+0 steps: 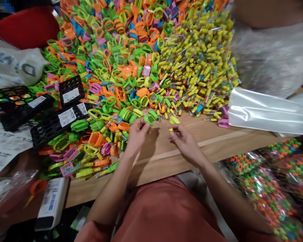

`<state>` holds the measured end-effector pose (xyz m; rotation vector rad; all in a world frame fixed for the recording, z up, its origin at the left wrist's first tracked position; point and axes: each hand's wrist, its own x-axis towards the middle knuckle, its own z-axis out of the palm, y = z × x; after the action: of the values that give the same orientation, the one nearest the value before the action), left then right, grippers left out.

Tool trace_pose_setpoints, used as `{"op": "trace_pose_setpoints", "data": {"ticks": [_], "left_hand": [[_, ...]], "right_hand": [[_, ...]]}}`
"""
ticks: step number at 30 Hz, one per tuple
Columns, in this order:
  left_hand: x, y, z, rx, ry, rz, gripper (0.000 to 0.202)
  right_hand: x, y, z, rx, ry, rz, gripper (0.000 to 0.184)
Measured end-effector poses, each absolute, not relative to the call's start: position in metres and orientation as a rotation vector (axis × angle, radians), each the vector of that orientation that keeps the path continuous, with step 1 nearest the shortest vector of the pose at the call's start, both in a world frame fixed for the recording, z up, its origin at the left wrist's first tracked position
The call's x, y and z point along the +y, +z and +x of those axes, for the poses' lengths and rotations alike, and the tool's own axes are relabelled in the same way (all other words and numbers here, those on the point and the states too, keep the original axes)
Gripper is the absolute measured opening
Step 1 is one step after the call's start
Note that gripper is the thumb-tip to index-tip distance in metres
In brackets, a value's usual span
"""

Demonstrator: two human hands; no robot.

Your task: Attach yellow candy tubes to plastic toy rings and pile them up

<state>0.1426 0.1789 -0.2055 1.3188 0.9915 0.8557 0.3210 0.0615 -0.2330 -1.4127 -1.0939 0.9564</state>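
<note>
My left hand (138, 133) is closed in a pinch, its fingertips against a green toy watch (150, 117). My right hand (183, 141) has its thumb and fingers closed on a small yellow candy tube (171, 129). Just beyond those fingers shows a yellow plastic piece (174, 120); whether it is gripped too, I cannot tell. A heap of toy watches (121, 67) in orange, green, yellow and pink covers the wooden table (164, 148) ahead and to the left. To the right of it, a pile of small yellow tubes (199, 64) spreads toward my right hand.
Black plastic crates (55, 121) with white labels lie left. Clear plastic bags (265, 112) rest on the table's right side. Filled colourful packs (265, 188) sit below the right edge. A white box-shaped device (52, 201) and orange-handled scissors (36, 188) are at lower left.
</note>
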Motion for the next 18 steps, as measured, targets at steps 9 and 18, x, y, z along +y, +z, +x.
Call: {"op": "trace_pose_setpoints", "data": {"ticks": [9, 18], "left_hand": [[0.143, -0.199, 0.151, 0.695, 0.75, 0.787, 0.048], [0.135, -0.2, 0.155, 0.681, 0.843, 0.754, 0.05]], "right_hand": [[0.06, -0.215, 0.302, -0.728, 1.344, -1.197, 0.056], [0.058, -0.207, 0.306, -0.568, 1.462, -1.07, 0.049]]}}
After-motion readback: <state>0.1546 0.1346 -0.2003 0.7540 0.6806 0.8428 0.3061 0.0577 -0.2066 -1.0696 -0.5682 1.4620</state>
